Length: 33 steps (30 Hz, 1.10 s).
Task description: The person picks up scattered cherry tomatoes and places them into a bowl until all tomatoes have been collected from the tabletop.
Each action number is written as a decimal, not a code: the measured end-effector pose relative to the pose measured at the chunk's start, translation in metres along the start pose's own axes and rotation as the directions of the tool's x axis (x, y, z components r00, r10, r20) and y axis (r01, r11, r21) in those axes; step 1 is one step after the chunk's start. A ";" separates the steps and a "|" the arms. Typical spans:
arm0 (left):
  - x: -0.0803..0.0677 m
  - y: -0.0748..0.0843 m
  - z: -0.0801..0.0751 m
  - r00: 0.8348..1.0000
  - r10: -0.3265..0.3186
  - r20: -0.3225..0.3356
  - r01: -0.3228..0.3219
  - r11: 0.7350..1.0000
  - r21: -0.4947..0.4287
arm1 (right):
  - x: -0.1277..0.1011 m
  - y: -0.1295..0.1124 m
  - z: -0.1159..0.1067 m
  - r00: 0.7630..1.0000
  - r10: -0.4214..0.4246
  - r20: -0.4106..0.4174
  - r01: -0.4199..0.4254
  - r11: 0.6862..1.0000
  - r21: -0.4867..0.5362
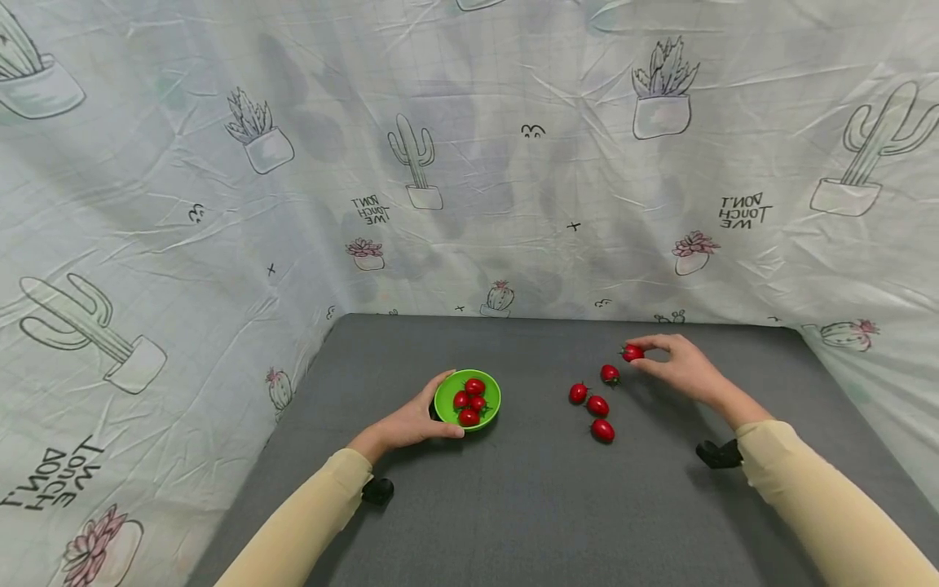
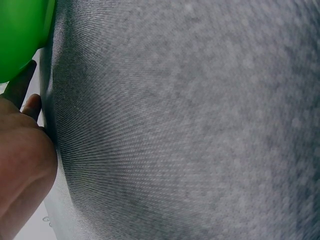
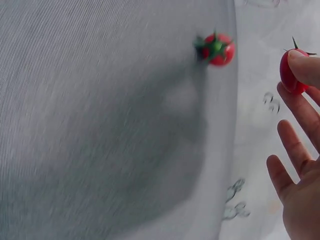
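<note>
A green bowl on the grey table holds several red cherry tomatoes. My left hand grips the bowl's left rim; the left wrist view shows the bowl's edge above my palm. My right hand pinches one cherry tomato between thumb and fingertip, just above the table. In the right wrist view that tomato sits at my fingertips, with another tomato lying on the cloth. Several loose tomatoes lie left of my right hand.
The grey table is walled on three sides by a pale cactus-print cloth. Black wrist-camera mounts sit under both forearms.
</note>
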State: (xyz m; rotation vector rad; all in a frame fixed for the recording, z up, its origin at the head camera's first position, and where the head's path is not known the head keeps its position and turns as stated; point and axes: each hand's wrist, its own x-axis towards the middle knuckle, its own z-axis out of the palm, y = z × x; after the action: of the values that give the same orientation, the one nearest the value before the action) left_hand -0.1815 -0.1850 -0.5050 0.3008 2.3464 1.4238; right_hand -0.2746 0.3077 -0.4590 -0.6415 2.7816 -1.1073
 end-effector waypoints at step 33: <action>-0.001 0.001 0.003 1.000 0.015 -0.005 -0.015 1.000 0.017 | 0.039 -0.108 0.063 0.978 -0.159 0.135 0.139 0.980 0.143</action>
State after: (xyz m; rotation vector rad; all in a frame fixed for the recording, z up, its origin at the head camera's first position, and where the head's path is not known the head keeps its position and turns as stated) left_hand -0.1791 -0.1829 -0.5050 0.3208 2.3663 1.4142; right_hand -0.2582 0.1817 -0.4295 -0.8891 2.5473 -1.2079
